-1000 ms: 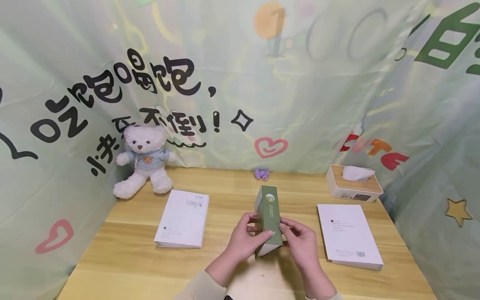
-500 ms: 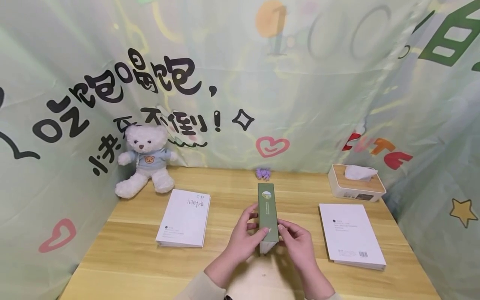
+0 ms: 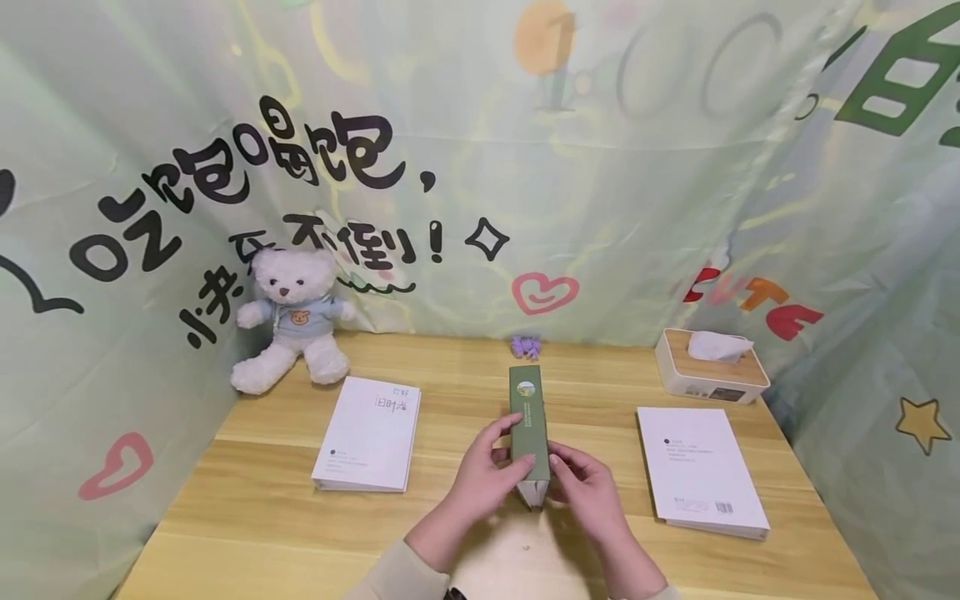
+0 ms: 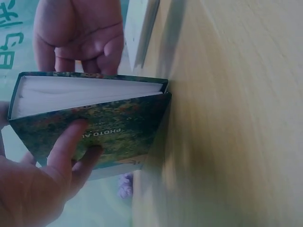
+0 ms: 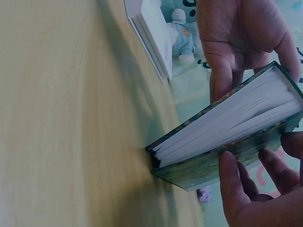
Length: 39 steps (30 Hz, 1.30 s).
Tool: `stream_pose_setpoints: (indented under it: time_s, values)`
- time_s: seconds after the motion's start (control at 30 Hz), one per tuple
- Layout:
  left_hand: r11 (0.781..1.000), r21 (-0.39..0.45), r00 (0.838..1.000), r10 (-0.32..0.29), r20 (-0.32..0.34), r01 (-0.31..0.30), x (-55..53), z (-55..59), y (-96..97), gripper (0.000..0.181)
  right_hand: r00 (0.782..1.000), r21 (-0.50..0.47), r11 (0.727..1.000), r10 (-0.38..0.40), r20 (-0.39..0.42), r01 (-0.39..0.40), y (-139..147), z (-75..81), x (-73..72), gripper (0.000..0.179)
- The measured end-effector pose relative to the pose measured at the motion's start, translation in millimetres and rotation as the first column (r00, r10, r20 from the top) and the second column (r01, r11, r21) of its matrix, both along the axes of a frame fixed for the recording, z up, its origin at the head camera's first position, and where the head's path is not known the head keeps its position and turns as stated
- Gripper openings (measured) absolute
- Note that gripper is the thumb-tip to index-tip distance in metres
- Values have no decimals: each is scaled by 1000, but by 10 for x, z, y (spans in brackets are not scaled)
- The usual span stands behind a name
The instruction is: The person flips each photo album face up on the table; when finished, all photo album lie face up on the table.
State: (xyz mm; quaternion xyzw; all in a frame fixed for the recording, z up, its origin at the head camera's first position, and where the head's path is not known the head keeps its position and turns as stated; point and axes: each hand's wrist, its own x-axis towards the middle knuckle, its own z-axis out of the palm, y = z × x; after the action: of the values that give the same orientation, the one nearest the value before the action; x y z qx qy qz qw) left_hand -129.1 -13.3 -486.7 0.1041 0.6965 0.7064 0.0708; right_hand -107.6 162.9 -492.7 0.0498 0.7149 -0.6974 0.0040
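A thick photo album stands on edge at the middle of the table, its green spine uppermost and lettering on its dark floral cover. My left hand grips it from the left, thumb on the spine and fingers along the cover. From the right, my right hand holds the opposite cover near the end closest to me. White pages show between the covers, which spread slightly apart toward the table in both wrist views.
White albums lie flat at the left and right. Farther back are a white teddy bear, a small purple item and a tissue box. Printed cloth hangs around the wooden table.
The photo album has turned a little and shifted slightly left, both hands moving with it and keeping their hold. The surrounding things stay in place.
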Motion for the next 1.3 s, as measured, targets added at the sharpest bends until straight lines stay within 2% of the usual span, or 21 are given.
stream_pose_setpoints:
  time_s: [0.2,0.37,0.53,0.63,0.83,0.93,1.1,1.3]
  values:
    - [999,-4,998,49,36,-49,2,32,19,66,1000,13,1000,14,28,-15,3,-90,-12,34]
    - [993,-60,994,101,29,-99,-10,32,29,69,999,33,999,19,45,-21,-15,-165,-26,34]
    - [978,-151,990,143,-11,-143,-28,-1,1,80,999,93,995,42,-9,-41,-31,-238,-17,34]
    - [972,-173,988,156,-18,-156,-32,-36,-16,80,997,111,993,52,-50,-46,-39,-260,-9,34]
    - [975,-167,989,148,-20,-150,-46,-92,-34,67,995,180,982,64,-80,-48,-21,-277,-10,35]
    - [971,-198,991,130,-27,-133,-55,-96,-63,62,996,234,971,62,-69,-44,-8,-282,-15,37]
    - [962,-258,996,84,-27,-88,-79,-71,-147,61,995,335,941,67,-72,-39,19,-312,-27,40]
    - [962,-266,998,61,3,-58,-92,-70,-218,65,991,420,906,93,-98,-44,25,-346,-32,41]
